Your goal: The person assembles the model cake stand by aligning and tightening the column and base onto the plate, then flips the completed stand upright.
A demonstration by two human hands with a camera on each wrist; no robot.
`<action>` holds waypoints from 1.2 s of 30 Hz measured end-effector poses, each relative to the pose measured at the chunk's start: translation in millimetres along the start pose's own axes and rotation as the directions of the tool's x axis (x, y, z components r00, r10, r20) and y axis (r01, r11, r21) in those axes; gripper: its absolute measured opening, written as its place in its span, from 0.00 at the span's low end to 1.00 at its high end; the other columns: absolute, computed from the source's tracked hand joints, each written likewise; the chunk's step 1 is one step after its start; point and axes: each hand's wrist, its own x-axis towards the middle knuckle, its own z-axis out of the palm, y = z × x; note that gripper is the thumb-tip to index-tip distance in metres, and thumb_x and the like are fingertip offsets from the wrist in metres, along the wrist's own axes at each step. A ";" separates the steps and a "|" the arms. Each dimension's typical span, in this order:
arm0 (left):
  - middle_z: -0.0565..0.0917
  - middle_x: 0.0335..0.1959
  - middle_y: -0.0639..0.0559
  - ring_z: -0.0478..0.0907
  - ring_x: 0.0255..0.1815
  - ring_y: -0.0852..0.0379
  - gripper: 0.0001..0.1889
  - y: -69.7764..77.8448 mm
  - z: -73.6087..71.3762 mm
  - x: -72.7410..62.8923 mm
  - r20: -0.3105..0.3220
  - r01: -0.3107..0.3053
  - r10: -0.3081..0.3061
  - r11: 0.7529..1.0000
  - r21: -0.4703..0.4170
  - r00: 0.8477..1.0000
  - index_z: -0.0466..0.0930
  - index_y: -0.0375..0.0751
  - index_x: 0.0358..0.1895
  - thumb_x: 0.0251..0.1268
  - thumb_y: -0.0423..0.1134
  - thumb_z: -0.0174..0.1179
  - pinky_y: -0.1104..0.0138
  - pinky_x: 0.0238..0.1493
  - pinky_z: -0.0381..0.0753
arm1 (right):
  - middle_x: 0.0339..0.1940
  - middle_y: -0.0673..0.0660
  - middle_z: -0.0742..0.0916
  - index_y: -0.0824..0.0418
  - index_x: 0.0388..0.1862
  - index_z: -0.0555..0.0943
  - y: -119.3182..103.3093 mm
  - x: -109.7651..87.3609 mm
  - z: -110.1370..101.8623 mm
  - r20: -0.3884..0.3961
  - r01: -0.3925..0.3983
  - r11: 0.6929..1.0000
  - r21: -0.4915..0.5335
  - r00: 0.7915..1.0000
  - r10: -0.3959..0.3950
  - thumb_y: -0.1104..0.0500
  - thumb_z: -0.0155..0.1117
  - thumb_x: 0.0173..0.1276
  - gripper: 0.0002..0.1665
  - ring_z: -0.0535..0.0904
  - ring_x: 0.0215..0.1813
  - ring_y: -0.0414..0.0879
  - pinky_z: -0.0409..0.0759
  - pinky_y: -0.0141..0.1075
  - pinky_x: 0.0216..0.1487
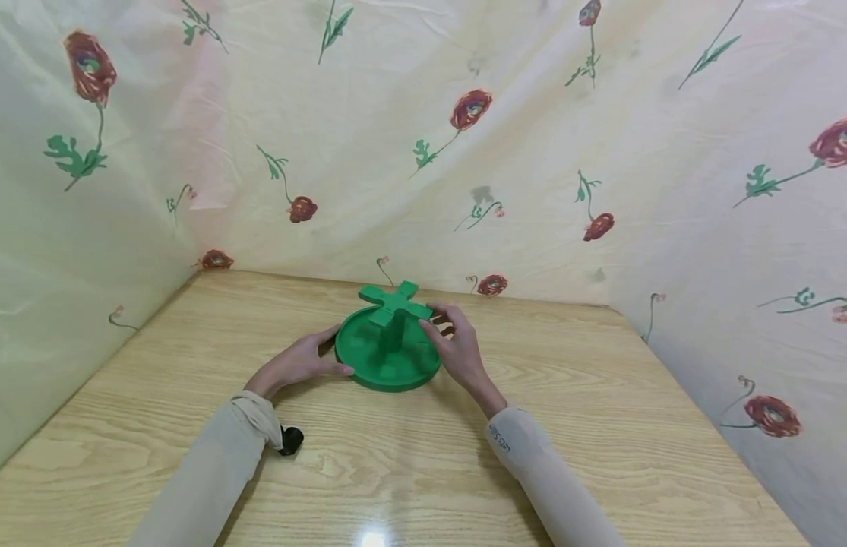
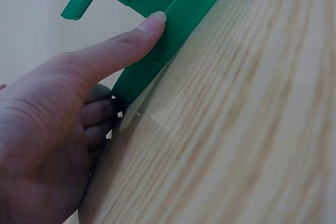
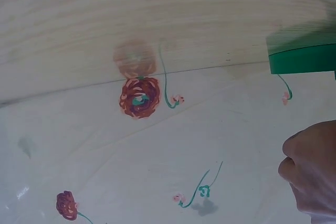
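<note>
A green plastic stand (image 1: 392,334) sits on the wooden table, with a round, rimmed base (image 1: 389,384) and a post carrying a cross-shaped top (image 1: 393,301). My left hand (image 1: 303,361) grips the base at its left edge. In the left wrist view the thumb (image 2: 121,48) lies on the rim (image 2: 173,40) and the fingers curl at its outer side. On the other side, my right hand (image 1: 462,353) has thumb and index finger around the tip of the cross's right arm. The right wrist view shows only part of this hand (image 3: 315,166), its fingertips hidden.
The light wood table (image 1: 587,410) stretches around the stand. Behind it and along both sides hangs a pale sheet (image 1: 368,144) printed with red flowers. A small black object (image 1: 291,441) sits at the left sleeve's cuff.
</note>
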 end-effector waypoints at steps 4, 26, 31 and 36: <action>0.54 0.82 0.34 0.47 0.82 0.36 0.55 0.5 0.2 0.0 -0.002 0.001 -0.001 1.000 0.004 1.000 0.48 0.35 0.84 0.63 0.52 0.74 0.41 0.76 0.54 | 0.50 0.72 0.82 0.77 0.60 0.78 -0.8 -1.6 0.1 0.005 -0.006 1.000 0.004 1.000 0.006 0.71 0.65 0.74 0.19 0.79 0.52 0.69 0.78 0.49 0.50; 0.54 0.82 0.34 0.47 0.82 0.36 0.56 1.2 1.2 -1.1 -0.006 0.014 -0.014 1.000 0.018 1.000 0.48 0.35 0.84 0.63 0.53 0.75 0.41 0.77 0.53 | 0.47 0.72 0.83 0.78 0.57 0.79 -2.9 -6.9 3.9 -0.017 0.025 1.000 -0.006 1.000 -0.025 0.72 0.67 0.71 0.18 0.79 0.49 0.64 0.77 0.39 0.46; 0.54 0.82 0.34 0.47 0.82 0.36 0.56 1.3 1.0 -1.1 -0.008 0.013 -0.013 1.000 0.016 1.000 0.48 0.35 0.84 0.62 0.53 0.75 0.41 0.77 0.53 | 0.46 0.71 0.83 0.77 0.58 0.79 15.7 -4.7 9.1 -0.038 0.029 0.999 -0.021 0.999 -0.030 0.72 0.67 0.71 0.18 0.78 0.49 0.64 0.76 0.40 0.46; 0.54 0.82 0.34 0.47 0.82 0.36 0.56 1.2 0.8 -0.9 -0.011 0.008 -0.008 1.000 0.013 1.000 0.49 0.35 0.84 0.62 0.53 0.75 0.41 0.77 0.54 | 0.45 0.66 0.84 0.72 0.58 0.81 37.8 -2.5 13.2 -0.064 0.044 0.999 -0.026 0.997 -0.045 0.70 0.70 0.70 0.18 0.79 0.47 0.59 0.76 0.38 0.45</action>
